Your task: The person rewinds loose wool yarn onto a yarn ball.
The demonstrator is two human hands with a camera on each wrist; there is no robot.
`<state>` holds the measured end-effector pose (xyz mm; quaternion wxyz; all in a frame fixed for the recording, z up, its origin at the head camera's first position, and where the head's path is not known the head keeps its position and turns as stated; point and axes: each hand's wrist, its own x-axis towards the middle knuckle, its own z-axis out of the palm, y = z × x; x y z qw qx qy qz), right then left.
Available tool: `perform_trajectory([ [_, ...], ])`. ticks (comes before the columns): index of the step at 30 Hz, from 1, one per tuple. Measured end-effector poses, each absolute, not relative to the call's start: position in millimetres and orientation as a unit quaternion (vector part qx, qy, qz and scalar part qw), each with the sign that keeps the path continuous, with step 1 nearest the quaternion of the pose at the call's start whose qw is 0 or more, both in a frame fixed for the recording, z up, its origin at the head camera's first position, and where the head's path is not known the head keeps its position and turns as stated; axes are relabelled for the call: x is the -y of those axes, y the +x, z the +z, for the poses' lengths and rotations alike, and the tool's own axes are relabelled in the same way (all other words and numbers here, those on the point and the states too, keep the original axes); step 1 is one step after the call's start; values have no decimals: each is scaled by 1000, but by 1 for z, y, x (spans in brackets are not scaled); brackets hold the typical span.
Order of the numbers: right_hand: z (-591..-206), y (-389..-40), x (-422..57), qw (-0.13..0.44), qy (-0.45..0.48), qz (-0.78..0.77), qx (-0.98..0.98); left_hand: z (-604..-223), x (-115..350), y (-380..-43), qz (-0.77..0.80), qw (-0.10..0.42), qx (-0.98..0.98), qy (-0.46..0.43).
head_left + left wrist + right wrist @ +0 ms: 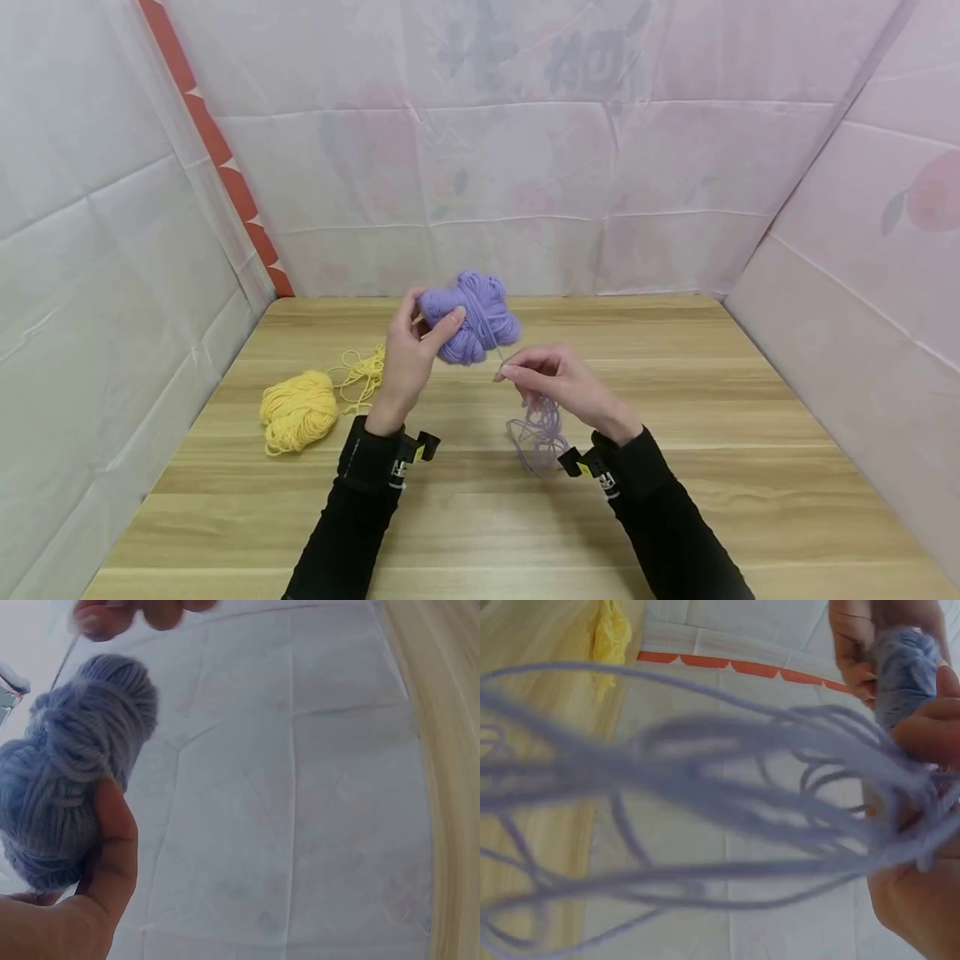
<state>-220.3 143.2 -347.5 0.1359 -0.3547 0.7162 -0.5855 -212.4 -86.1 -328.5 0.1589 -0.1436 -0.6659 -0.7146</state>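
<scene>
Your left hand [408, 354] grips the purple yarn ball [487, 308], at 10 o'clock from your right hand [566, 385], which pinches its strand [498, 352]. Winding appears underway; the next wrap likely needs tension.

Yarn ball [487, 317]: solid lavender. Loose tangle [542, 429]: same lavender, reads a bit paler from here. Other ball [300, 412]: plain bright yellow, trailing strands [360, 375] the same yellow. Table [465, 525]: light tan wood, darker brown grain streaks. Back sheet [517, 175]: white going pink, faint grey lettering [588, 62] I can't read. Strip [213, 146]: red, white notches. Right sheet [862, 283]: pale pink, one washed-out pink fruit [935, 196], grey leaf [892, 212]. Left sheet [97, 275]: off-white. Sleeves [348, 508]: black.
</scene>
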Motion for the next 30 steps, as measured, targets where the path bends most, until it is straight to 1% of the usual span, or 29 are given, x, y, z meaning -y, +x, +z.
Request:
perform_trajectory([
  [2,-350,-224,-144,145,-362,-562,-730,-326,89,-211,-736,173,638,-145],
  [5,-354,-233,-152,175,-378,-516,-749,-320,98,-209,-781,197,575,-147],
  [10,-365,-252,-184,226,-384,-432,-784,-311,119,-206,-835,249,470,-142],
  [14,-369,-260,-219,220,-341,-366,-838,-309,134,-204,-846,264,442,-140],
  [16,-369,-259,-234,210,-322,-338,-859,-308,136,-204,-844,255,450,-144],
  [18,-368,-255,-239,192,-318,-332,-867,-308,133,-203,-835,239,472,-153],
  [20,-363,-247,-230,173,-320,-360,-859,-308,126,-202,-814,219,514,-161],
  [23,-354,-235,-195,156,-331,-461,-808,-309,112,-200,-770,187,585,-173],
  [27,-349,-221,-146,184,-354,-568,-720,-312,97,-198,-730,153,638,-191],
  [30,-353,-215,-128,208,-367,-613,-668,-314,93,-198,-725,144,644,-196],
])
